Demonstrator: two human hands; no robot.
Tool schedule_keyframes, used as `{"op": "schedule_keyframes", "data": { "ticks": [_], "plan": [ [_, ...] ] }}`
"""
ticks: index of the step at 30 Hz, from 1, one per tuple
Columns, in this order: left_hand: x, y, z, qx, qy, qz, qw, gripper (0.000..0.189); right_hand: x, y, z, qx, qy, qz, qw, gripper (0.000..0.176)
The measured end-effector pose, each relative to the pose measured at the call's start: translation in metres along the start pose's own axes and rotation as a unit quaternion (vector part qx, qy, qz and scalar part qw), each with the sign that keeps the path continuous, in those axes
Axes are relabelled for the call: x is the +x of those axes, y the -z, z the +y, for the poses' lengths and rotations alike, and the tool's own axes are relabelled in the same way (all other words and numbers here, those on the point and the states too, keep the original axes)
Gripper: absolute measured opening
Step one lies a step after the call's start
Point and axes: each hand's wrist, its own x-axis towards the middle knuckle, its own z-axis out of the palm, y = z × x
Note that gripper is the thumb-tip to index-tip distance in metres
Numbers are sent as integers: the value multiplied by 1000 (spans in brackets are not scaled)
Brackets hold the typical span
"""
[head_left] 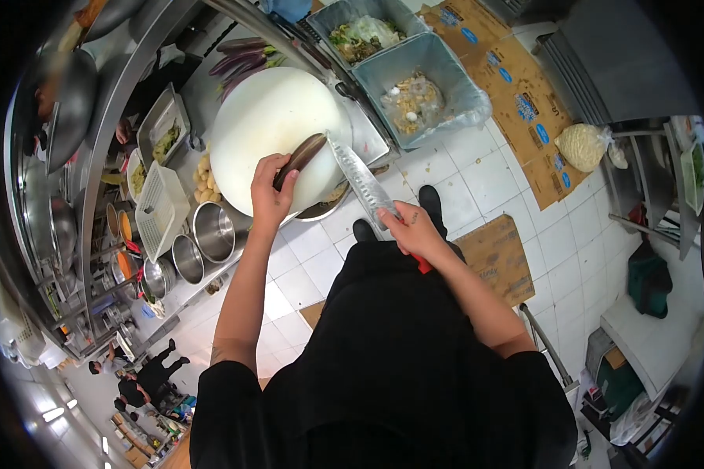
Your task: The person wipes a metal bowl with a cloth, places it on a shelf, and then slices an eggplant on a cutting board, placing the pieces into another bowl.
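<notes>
Eggplant (306,154), long and dark, is lying at a slant in the left hand (272,186), over the round white cutting board (250,109); whether it is touching the board, can't tell. Left grip is closing around the lower end, thumb on one side, fingers on the other, with the upper end sticking out bare. Right hand (411,230) is gripping the knife (360,178), fingers wrapped round at the base of the blade, red handle showing below. Blade is pointing up and left, tip sitting right by the eggplant's upper end; contact unclear.

Board is resting on the steel worktop (203,117). More eggplants (242,62) are lying past its far edge. Along its left, potatoes (205,178) are sitting in a heap, next to a white basket (160,211), and two metal pots (213,232) are standing near the left forearm. Metal tray (150,129) is holding greens farther off.

Right of the board, two lined bins are holding scraps, the nearer bin (465,86) with pale ones. Cardboard (516,86) is covering part of the tiled floor (555,258), and a bag (583,147) of pale bits is lying at its edge.
</notes>
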Motion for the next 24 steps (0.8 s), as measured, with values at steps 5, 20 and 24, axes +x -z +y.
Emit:
{"op": "schedule_keyframes", "data": {
  "ticks": [5, 20, 24],
  "plan": [
    [1, 1, -2, 4, -9, -6, 1000, 29, 6, -4, -8, -14, 12, -2, 1000, 44],
    [26, -34, 5, -19, -1, 57, 998, 23, 120, -5, -80, -1, 39, -23, 999, 43],
    [27, -35, 5, -35, 6, 63, 997, 23, 101, -17, -71, -23, 42, -56, 997, 42]
  ]
}}
